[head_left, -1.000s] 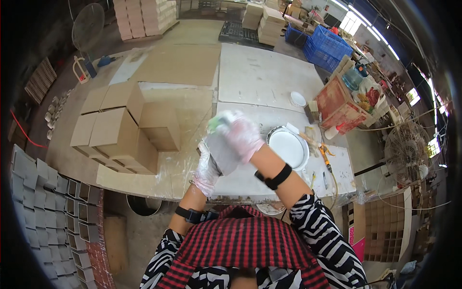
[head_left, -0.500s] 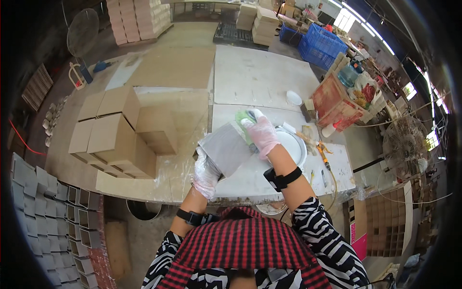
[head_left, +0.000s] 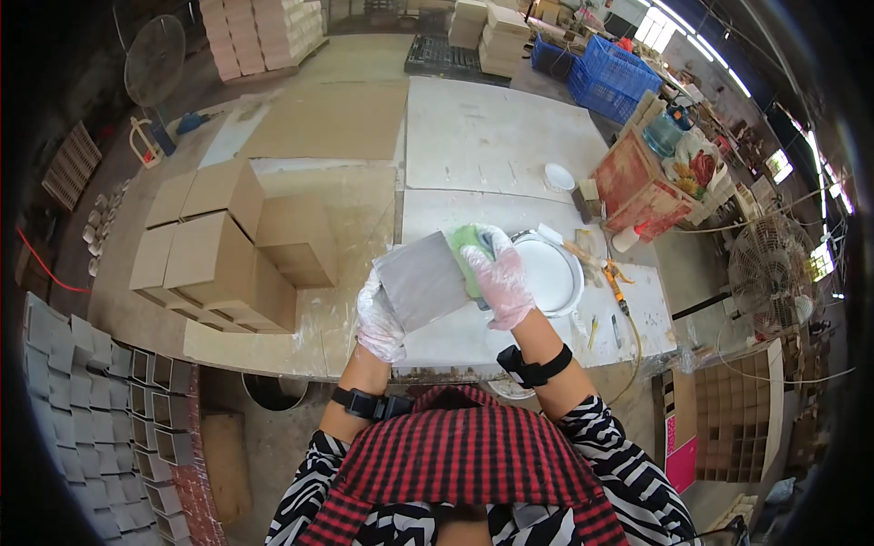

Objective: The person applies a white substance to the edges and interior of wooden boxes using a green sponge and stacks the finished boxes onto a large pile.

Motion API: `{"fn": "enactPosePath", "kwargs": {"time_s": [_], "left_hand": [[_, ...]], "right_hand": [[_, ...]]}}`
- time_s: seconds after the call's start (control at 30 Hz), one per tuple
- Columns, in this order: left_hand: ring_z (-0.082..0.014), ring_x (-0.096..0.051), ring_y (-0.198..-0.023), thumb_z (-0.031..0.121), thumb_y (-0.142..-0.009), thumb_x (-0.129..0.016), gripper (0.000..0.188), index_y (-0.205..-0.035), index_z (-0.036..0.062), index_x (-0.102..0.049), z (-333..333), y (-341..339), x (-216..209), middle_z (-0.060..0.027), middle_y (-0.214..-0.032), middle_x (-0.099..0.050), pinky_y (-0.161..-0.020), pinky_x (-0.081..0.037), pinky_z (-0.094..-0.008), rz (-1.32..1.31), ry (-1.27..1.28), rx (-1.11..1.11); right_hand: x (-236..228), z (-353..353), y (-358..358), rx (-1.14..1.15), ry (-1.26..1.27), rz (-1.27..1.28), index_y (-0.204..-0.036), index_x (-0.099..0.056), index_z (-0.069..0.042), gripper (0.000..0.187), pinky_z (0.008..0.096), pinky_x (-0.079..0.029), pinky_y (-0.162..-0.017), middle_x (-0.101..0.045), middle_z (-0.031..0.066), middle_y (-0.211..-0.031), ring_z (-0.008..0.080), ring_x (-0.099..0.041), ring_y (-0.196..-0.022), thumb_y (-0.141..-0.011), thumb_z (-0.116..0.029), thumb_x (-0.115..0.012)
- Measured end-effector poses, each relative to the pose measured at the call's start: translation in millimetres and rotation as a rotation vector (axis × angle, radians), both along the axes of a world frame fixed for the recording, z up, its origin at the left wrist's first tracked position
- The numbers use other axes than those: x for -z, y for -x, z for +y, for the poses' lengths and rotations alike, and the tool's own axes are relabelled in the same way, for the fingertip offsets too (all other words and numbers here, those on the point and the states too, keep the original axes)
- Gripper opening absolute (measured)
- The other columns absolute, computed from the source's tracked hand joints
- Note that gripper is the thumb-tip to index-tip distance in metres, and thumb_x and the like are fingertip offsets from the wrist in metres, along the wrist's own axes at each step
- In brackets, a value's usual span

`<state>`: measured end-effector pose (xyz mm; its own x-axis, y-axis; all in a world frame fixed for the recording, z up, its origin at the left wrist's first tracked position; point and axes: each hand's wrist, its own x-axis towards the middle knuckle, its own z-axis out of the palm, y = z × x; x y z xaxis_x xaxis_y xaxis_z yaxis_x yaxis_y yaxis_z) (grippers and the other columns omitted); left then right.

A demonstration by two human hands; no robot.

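Observation:
My left hand (head_left: 379, 320), in a whitened clear glove, is closed on the left and lower edge of a grey-coated box (head_left: 421, 282). Its broad flat face turns up toward me above the table. At the box's right edge, my gloved right hand (head_left: 506, 284) grips a green sponge (head_left: 468, 244), pressed close against that side. Just right of this hand stands a round tub of white liquid (head_left: 551, 278), with a brush (head_left: 557, 239) lying across its rim.
Bare brown boxes (head_left: 214, 241) are stacked on the left of the table (head_left: 492, 136). A small white bowl (head_left: 559, 177) and a yellow-orange spray gun (head_left: 616, 282) with a hose lie to the right. Several grey boxes (head_left: 77, 400) fill the lower left.
The grey box has turned so its broad face shows more squarely. My right hand with the sponge has shifted slightly down and right; my left hand moved slightly left.

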<state>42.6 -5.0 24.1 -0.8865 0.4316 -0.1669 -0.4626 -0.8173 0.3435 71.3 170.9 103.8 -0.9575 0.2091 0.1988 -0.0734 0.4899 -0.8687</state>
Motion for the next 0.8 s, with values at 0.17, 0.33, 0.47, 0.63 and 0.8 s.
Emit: {"fn": "enactPosePath", "kwargs": {"time_s": [0.17, 0.33, 0.47, 0.63, 0.8], "left_hand": [[-0.0301, -0.047, -0.116, 0.057, -0.089, -0.036, 0.069, -0.129, 0.0012, -0.039, 2.3, -0.6, -2.9, -0.0154, -0.127, -0.048, -0.099, -0.037, -0.0432, 0.060, -0.195, 0.041], [-0.0305, -0.042, -0.121, 0.057, -0.089, -0.034, 0.070, -0.133, 0.0027, -0.036, -0.3, -7.2, -16.6, -0.0151, -0.133, -0.042, -0.101, -0.034, -0.0448, 0.059, -0.096, -0.011], [-0.0309, -0.040, -0.122, 0.057, -0.090, -0.032, 0.069, -0.135, 0.0054, -0.033, 0.6, -6.8, -9.7, -0.0138, -0.136, -0.039, -0.103, -0.032, -0.0470, 0.057, -0.120, 0.011], [-0.0315, -0.040, -0.123, 0.058, -0.090, -0.030, 0.069, -0.136, 0.0052, -0.032, 1.7, -12.0, -15.5, -0.0140, -0.136, -0.039, -0.103, -0.031, -0.0479, 0.084, -0.128, 0.033], [-0.0315, -0.039, -0.123, 0.057, -0.091, -0.030, 0.069, -0.136, 0.0041, -0.031, 0.3, -9.5, -15.3, -0.0142, -0.137, -0.038, -0.103, -0.031, -0.0465, 0.132, -0.099, 0.015]], "right_hand": [[0.5, -5.7, -16.3, -0.139, -0.482, -0.054, -0.110, -0.055, -0.015, 0.033, 0.0397, -0.045, -0.084, -0.056, 0.0144, -0.107, 0.0333, -0.056, -0.098, -0.079, -0.023, -0.063], [25.1, 26.2, -4.7, 0.137, -0.111, 0.017, -0.111, -0.054, -0.006, 0.035, 0.0380, -0.045, -0.085, -0.056, 0.0153, -0.107, 0.0315, -0.056, -0.099, -0.080, -0.022, -0.061], [21.7, 11.6, -8.1, -0.017, -0.136, -0.001, -0.110, -0.055, -0.004, 0.036, 0.0367, -0.045, -0.084, -0.056, 0.0169, -0.106, 0.0311, -0.056, -0.099, -0.079, -0.021, -0.062], [35.1, 18.8, -4.5, 0.142, -0.152, -0.014, -0.111, -0.054, -0.003, 0.038, 0.0373, -0.045, -0.084, -0.056, 0.0171, -0.105, 0.0312, -0.056, -0.099, -0.079, -0.021, -0.062], [33.4, 5.4, -9.8, 0.096, 0.058, 0.139, -0.112, -0.053, -0.003, 0.037, 0.0375, -0.045, -0.084, -0.055, 0.0171, -0.107, 0.0319, -0.056, -0.097, -0.079, -0.020, -0.061]]}}
